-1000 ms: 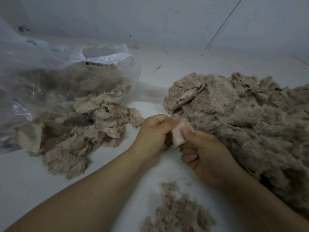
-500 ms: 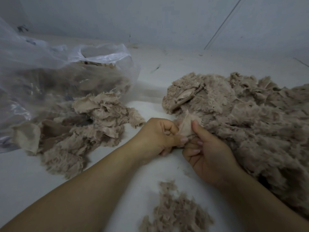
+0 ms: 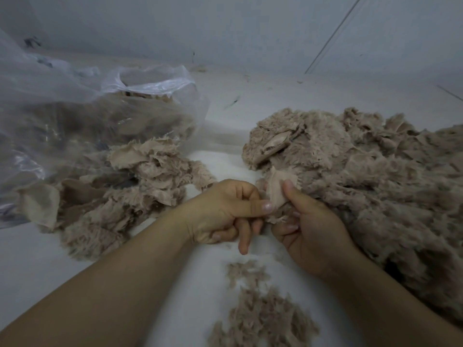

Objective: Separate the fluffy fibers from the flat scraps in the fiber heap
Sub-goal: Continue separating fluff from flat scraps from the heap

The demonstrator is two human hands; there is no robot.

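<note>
One clear plastic bag (image 3: 75,116) is slumping along the left edge of the white surface (image 3: 35,266), its mouth gaping toward the middle and more beige scraps showing dimly through its wall. Just in front of that mouth, one pile of flat scraps (image 3: 112,196) is lying, with smooth backing pieces mixed among frayed, furry ones. Two bare forearms are reaching in from the near edge. The left hand (image 3: 225,211) is curling beside the middle of the surface, its thumb pressing forward against a small flat scrap (image 3: 276,189) while its lower fingers are hanging partly bent. The right hand (image 3: 308,226) is pinching the same scrap between thumb and fingers, holding it upright at the near left fringe of the fiber heap (image 3: 375,181). That single large heap is spreading over the right side of the surface to its right edge, fluffy and beige, with one smooth flat piece showing near its far left top. One small pile of loose fluff (image 3: 260,319) is sitting at the near edge between the two forearms. The surface is looking white, matte and lightly flecked with stray fibres; behind it a pale grey wall (image 3: 225,28) is rising, crossed by one thin diagonal line at the upper right.
</note>
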